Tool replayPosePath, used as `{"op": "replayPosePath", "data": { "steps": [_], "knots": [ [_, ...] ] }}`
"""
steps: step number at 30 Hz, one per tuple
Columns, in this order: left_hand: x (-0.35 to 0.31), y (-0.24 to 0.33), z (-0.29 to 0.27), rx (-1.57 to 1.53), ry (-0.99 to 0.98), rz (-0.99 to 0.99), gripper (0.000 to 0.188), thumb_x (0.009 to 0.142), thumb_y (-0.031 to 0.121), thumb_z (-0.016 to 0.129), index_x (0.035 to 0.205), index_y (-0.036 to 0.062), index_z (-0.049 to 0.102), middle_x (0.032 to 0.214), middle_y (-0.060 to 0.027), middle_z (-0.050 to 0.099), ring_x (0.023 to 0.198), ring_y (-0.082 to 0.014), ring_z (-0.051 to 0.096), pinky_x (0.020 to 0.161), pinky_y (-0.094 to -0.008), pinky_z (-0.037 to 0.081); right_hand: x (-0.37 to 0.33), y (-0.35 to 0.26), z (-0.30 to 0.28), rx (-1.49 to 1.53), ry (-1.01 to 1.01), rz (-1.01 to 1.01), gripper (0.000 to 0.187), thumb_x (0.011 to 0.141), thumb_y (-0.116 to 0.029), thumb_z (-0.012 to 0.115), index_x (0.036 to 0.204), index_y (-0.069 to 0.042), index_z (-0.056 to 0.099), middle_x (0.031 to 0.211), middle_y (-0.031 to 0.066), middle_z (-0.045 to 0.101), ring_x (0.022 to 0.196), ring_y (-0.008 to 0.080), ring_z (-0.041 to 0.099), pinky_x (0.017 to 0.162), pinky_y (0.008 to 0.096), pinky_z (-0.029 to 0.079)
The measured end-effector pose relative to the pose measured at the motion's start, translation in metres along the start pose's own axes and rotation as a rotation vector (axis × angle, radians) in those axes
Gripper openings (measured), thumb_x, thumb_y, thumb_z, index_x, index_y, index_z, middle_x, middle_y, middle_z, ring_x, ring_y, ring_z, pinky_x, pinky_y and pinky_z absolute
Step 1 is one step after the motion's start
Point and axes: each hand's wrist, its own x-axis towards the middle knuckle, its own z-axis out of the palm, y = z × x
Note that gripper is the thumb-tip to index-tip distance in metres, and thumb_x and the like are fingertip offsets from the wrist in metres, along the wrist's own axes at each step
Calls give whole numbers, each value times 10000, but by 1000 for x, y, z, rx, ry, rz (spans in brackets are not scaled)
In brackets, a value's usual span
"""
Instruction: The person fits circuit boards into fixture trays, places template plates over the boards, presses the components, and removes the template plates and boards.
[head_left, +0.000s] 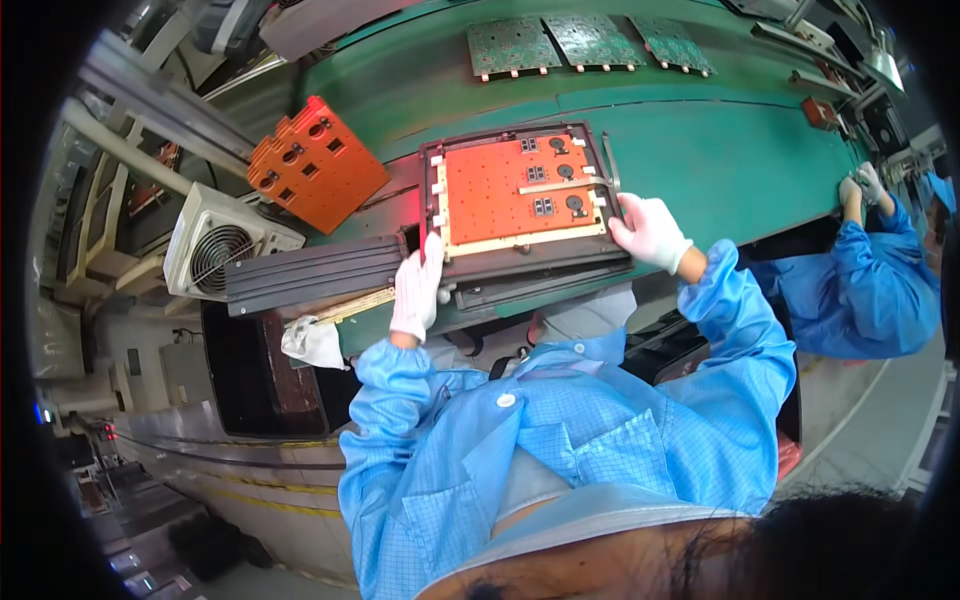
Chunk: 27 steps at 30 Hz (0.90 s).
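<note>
A black rectangular frame (pixel 520 256) lies in front of me, carrying an orange panel (pixel 490 205) with square and round dark parts along its right side. Small white clips sit on the panel's edges, and a flat metal strip (pixel 560 186) reaches across it from the right. My left hand (pixel 415 290), in a white glove, grips the frame at its near left corner. At the right edge my gloved right hand (pixel 650 232) holds the same frame, thumb on top. The undersides of the frame and some fingers are hidden.
Another orange panel (pixel 315 168) leans at the left, near a white fan unit (pixel 215 245) and a dark ribbed conveyor section (pixel 315 275). Several green circuit boards (pixel 595 42) lie at the far side of the green belt (pixel 700 140). A co-worker (pixel 850 280) sits at the right.
</note>
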Motion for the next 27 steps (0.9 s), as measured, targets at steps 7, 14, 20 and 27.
{"op": "replayPosePath", "data": {
  "steps": [7, 14, 20, 27],
  "knots": [
    [-10, -33, 10, 535, 5, 224, 431, 947, 340, 361, 835, -22, 567, 705, -213, 571, 694, -379, 559, 605, -447, 434, -30, 22, 16, -325, 0, -122, 313, 804, -213, 552, 1009, 19, 500, 575, 164, 563, 524, 347, 568, 503, 441, 457],
    [-2, 33, -20, 1083, -17, 717, 311, 884, 293, 471, 789, 41, 627, 654, -172, 576, 617, -342, 579, 559, -445, 460, 40, -34, -2, -530, -26, -694, 156, 760, -169, 542, 893, -87, 529, 719, 46, 542, 736, 224, 564, 620, 352, 465],
    [52, 44, 31, 661, 78, 1056, 158, 799, 204, 596, 831, 49, 591, 797, -109, 620, 769, -288, 602, 710, -388, 489, 102, -44, 37, -527, -208, -1308, 50, 705, -135, 532, 655, -139, 537, 720, 14, 510, 776, 184, 538, 639, 302, 427],
    [49, 42, 44, 776, 66, 930, 164, 792, 217, 599, 858, 69, 573, 830, -85, 587, 833, -265, 577, 699, -397, 462, 149, -9, -26, -806, -10, -663, 47, 630, -148, 600, 665, -122, 583, 730, 54, 576, 838, 244, 536, 697, 373, 444]
  ]
}}
